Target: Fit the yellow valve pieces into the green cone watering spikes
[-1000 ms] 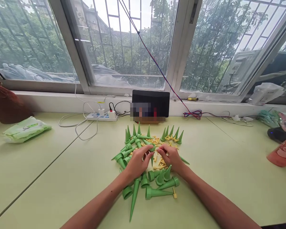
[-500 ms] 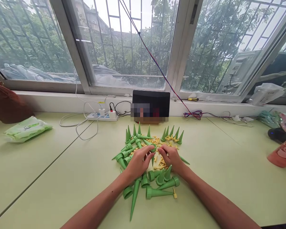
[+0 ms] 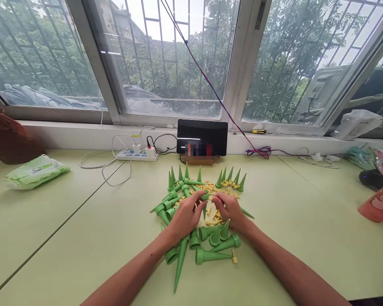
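Between the thumb and fingers of my left hand (image 3: 189,210), a green plastic watering spike (image 3: 205,196) is held with its open collar up and its point down. Just to its right, my right hand (image 3: 229,208) is closed in a pinch. What those fingertips hold, if anything, is too small to make out. Under and around both hands lie small yellow plastic plugs (image 3: 216,216). Several more green spikes (image 3: 178,265) lie about on the near and left sides. Near the front, one lying spike (image 3: 212,256) has a yellow plug (image 3: 234,256) at its tip.
Upright green spikes (image 3: 230,175) stand in groups behind the hands. A black tablet (image 3: 202,137) leans at the back beside a power strip (image 3: 137,155) with loose cables. A green soft pack (image 3: 38,171) lies left; a red cup (image 3: 378,202) is at far right.
Hardly anything differs. The spike in my left hand has shifted slightly upward, and its collar is turned a little. My right hand keeps its pinch beside it.
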`<state>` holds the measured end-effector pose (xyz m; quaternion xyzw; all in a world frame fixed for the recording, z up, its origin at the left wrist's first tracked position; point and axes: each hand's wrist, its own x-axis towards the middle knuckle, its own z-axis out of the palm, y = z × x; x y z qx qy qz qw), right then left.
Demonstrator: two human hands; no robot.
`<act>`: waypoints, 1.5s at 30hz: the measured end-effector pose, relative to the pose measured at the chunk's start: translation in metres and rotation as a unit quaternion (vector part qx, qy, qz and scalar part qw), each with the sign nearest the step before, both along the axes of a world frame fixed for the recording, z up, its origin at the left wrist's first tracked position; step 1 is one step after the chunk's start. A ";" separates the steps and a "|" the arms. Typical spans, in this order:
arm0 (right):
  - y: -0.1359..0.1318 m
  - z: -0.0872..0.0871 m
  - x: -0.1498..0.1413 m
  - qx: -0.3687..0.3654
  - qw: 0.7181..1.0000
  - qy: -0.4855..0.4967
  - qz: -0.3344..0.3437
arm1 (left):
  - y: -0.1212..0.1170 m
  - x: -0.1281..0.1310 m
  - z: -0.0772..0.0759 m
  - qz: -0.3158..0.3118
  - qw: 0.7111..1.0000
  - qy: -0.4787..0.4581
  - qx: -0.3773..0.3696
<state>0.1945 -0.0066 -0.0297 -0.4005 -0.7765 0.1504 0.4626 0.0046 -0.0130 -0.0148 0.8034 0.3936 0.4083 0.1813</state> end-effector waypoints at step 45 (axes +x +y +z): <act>0.001 -0.003 -0.003 0.007 0.999 0.051 -0.003 | 0.000 0.000 0.004 0.041 0.999 -0.019 0.015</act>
